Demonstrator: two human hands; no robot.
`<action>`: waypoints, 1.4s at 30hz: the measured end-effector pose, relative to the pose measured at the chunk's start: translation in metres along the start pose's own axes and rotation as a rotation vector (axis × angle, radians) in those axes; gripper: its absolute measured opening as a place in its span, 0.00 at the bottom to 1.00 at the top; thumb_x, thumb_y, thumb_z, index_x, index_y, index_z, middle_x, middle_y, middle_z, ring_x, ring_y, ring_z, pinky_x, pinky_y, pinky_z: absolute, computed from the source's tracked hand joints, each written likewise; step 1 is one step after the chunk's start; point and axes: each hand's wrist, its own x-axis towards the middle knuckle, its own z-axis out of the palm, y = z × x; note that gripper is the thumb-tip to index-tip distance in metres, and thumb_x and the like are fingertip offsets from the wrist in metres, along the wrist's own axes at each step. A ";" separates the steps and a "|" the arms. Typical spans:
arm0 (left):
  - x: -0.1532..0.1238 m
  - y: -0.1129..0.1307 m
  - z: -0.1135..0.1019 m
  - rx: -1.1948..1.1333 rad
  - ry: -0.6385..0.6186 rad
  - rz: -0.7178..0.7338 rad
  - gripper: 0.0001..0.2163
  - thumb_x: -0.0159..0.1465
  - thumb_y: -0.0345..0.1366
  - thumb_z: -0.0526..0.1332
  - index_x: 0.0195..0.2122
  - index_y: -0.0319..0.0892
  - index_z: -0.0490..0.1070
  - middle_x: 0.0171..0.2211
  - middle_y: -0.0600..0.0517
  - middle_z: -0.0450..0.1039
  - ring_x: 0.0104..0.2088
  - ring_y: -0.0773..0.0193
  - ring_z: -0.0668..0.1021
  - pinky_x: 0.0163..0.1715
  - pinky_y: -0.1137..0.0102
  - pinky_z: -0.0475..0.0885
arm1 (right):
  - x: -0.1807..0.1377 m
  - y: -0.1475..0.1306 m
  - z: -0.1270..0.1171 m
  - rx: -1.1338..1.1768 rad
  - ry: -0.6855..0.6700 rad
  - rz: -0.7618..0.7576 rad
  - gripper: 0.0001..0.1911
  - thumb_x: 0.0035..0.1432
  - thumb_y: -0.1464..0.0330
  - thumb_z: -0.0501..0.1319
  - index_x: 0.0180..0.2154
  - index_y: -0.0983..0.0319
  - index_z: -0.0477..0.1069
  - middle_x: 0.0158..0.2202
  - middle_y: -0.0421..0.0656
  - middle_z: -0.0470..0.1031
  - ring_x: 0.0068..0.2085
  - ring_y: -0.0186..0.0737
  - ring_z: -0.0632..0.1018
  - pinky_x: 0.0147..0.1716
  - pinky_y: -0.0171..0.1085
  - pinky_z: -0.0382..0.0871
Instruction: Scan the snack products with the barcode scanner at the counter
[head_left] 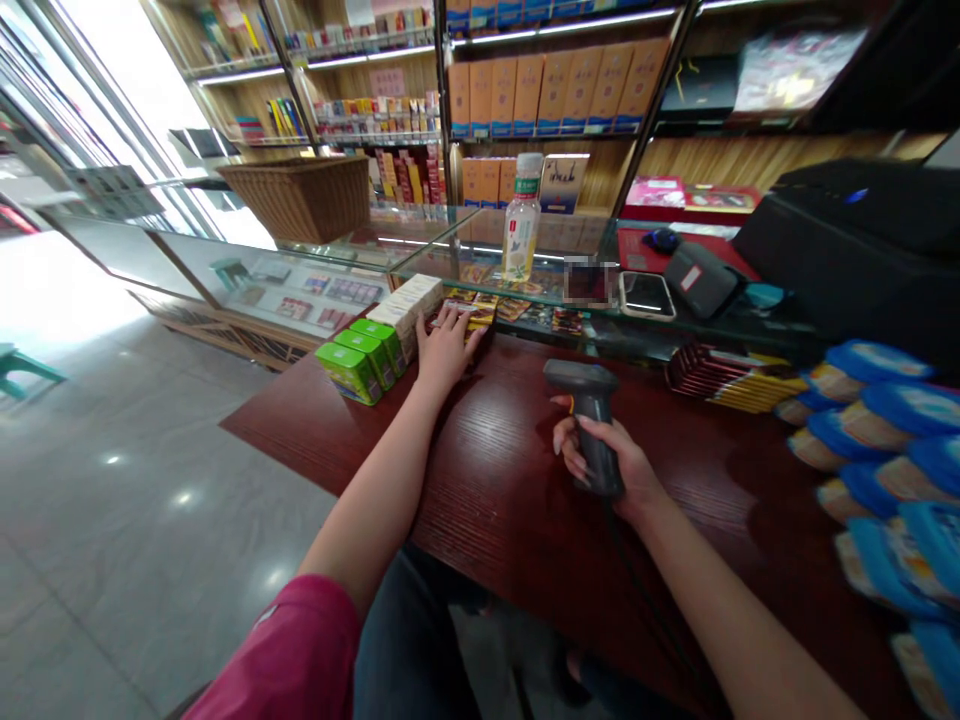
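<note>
My right hand (pixel 611 460) is wrapped round the handle of a grey barcode scanner (pixel 589 405), held upright over the dark red wooden counter (pixel 510 500). My left hand (pixel 448 345) lies flat with its fingers spread on a row of colourful flat packs (pixel 474 308) at the counter's far edge. Just left of that hand stand white boxes (pixel 409 305) and three green boxes (pixel 360 360).
A glass display case (pixel 442 250) runs behind the counter with a drink bottle (pixel 521 220), a phone (pixel 646 295) and a black device (pixel 862 250) on it. Blue-topped packets (pixel 885 440) pile at the right. Red-and-yellow packs (pixel 727 375) lie nearby. Stocked shelves fill the back wall.
</note>
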 end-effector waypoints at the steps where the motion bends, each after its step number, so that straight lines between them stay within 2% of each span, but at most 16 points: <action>1: 0.002 -0.002 0.001 -0.003 0.021 -0.013 0.19 0.73 0.46 0.60 0.61 0.46 0.76 0.68 0.39 0.69 0.73 0.42 0.65 0.73 0.37 0.40 | 0.000 0.000 -0.001 -0.003 0.000 -0.005 0.25 0.58 0.57 0.68 0.55 0.58 0.70 0.29 0.41 0.77 0.19 0.32 0.64 0.16 0.34 0.60; 5: 0.004 -0.002 0.003 -0.082 0.070 -0.013 0.24 0.70 0.50 0.63 0.62 0.43 0.75 0.70 0.38 0.66 0.74 0.43 0.63 0.75 0.44 0.41 | 0.001 0.000 -0.001 -0.021 0.000 -0.012 0.21 0.60 0.57 0.66 0.51 0.59 0.71 0.29 0.41 0.76 0.19 0.31 0.65 0.16 0.34 0.61; 9: 0.002 -0.001 0.005 -0.138 0.031 0.049 0.25 0.71 0.52 0.62 0.63 0.43 0.75 0.66 0.41 0.72 0.70 0.46 0.69 0.76 0.50 0.42 | 0.001 -0.002 0.001 -0.004 0.023 -0.016 0.21 0.58 0.57 0.67 0.50 0.59 0.71 0.29 0.41 0.77 0.19 0.32 0.64 0.16 0.34 0.60; 13: 0.002 -0.005 0.009 -0.114 0.038 0.024 0.25 0.70 0.53 0.63 0.62 0.45 0.76 0.66 0.41 0.73 0.69 0.44 0.70 0.76 0.47 0.41 | 0.000 -0.005 -0.001 0.016 0.076 -0.048 0.22 0.57 0.58 0.68 0.51 0.58 0.72 0.29 0.41 0.77 0.20 0.32 0.64 0.16 0.34 0.58; 17: -0.004 0.003 0.006 -0.116 0.072 0.052 0.27 0.69 0.53 0.64 0.65 0.45 0.73 0.68 0.41 0.70 0.71 0.45 0.68 0.76 0.47 0.40 | -0.005 -0.011 -0.012 -0.050 0.205 -0.185 0.26 0.55 0.59 0.70 0.55 0.57 0.71 0.31 0.40 0.80 0.19 0.31 0.65 0.16 0.33 0.59; 20: -0.017 0.035 0.005 -0.112 0.045 0.146 0.27 0.70 0.50 0.62 0.68 0.46 0.69 0.71 0.42 0.65 0.73 0.47 0.66 0.77 0.49 0.43 | -0.014 -0.019 -0.031 -0.133 0.379 -0.308 0.30 0.51 0.61 0.74 0.54 0.56 0.69 0.41 0.43 0.85 0.20 0.29 0.69 0.19 0.32 0.64; 23: -0.035 0.090 0.017 -0.143 -0.073 0.313 0.25 0.72 0.43 0.60 0.69 0.44 0.66 0.72 0.42 0.64 0.72 0.49 0.67 0.75 0.52 0.55 | -0.025 -0.029 -0.062 -0.166 0.535 -0.374 0.31 0.47 0.62 0.76 0.51 0.57 0.68 0.48 0.46 0.85 0.21 0.29 0.74 0.20 0.32 0.65; 26: -0.053 0.156 0.042 -0.247 -0.164 0.467 0.26 0.73 0.35 0.56 0.72 0.42 0.62 0.72 0.41 0.64 0.72 0.52 0.68 0.71 0.56 0.64 | -0.041 -0.036 -0.093 -0.141 0.641 -0.423 0.29 0.46 0.64 0.74 0.49 0.58 0.67 0.48 0.47 0.86 0.21 0.30 0.75 0.20 0.33 0.66; 29: -0.059 0.215 0.073 -0.359 -0.160 0.518 0.28 0.73 0.30 0.53 0.74 0.42 0.57 0.73 0.43 0.61 0.73 0.56 0.65 0.73 0.58 0.63 | -0.056 -0.041 -0.112 -0.133 0.697 -0.467 0.28 0.46 0.65 0.72 0.48 0.57 0.66 0.49 0.46 0.85 0.21 0.30 0.75 0.22 0.34 0.69; 31: -0.056 0.244 0.093 -0.392 -0.169 0.544 0.29 0.72 0.27 0.51 0.75 0.42 0.55 0.75 0.43 0.59 0.75 0.57 0.61 0.73 0.58 0.61 | -0.061 -0.044 -0.116 -0.128 0.711 -0.488 0.29 0.47 0.65 0.71 0.50 0.56 0.66 0.49 0.46 0.85 0.21 0.30 0.75 0.21 0.34 0.68; 34: -0.042 0.267 0.116 -0.384 -0.232 0.613 0.30 0.72 0.26 0.50 0.75 0.43 0.56 0.76 0.45 0.55 0.76 0.56 0.58 0.74 0.57 0.61 | -0.058 -0.047 -0.117 -0.117 0.715 -0.504 0.30 0.48 0.65 0.70 0.53 0.55 0.65 0.48 0.44 0.85 0.20 0.30 0.73 0.19 0.33 0.66; 37: -0.027 0.272 0.132 -0.359 -0.275 0.618 0.29 0.72 0.26 0.52 0.74 0.46 0.59 0.75 0.46 0.57 0.76 0.55 0.59 0.74 0.54 0.59 | -0.049 -0.050 -0.120 -0.096 0.709 -0.515 0.32 0.48 0.65 0.69 0.55 0.54 0.64 0.42 0.40 0.85 0.18 0.30 0.70 0.18 0.33 0.64; 40: -0.019 0.267 0.138 -0.372 -0.265 0.544 0.25 0.72 0.26 0.55 0.69 0.45 0.68 0.71 0.45 0.65 0.72 0.52 0.67 0.74 0.52 0.58 | -0.043 -0.052 -0.123 -0.069 0.703 -0.531 0.32 0.49 0.65 0.68 0.56 0.54 0.63 0.35 0.36 0.83 0.17 0.29 0.67 0.16 0.32 0.60; 42: -0.018 0.262 0.137 -0.429 -0.214 0.469 0.20 0.72 0.28 0.56 0.62 0.45 0.75 0.66 0.45 0.73 0.68 0.52 0.73 0.73 0.53 0.60 | -0.043 -0.053 -0.123 -0.059 0.697 -0.536 0.30 0.50 0.65 0.68 0.55 0.54 0.64 0.32 0.35 0.81 0.16 0.29 0.67 0.15 0.32 0.58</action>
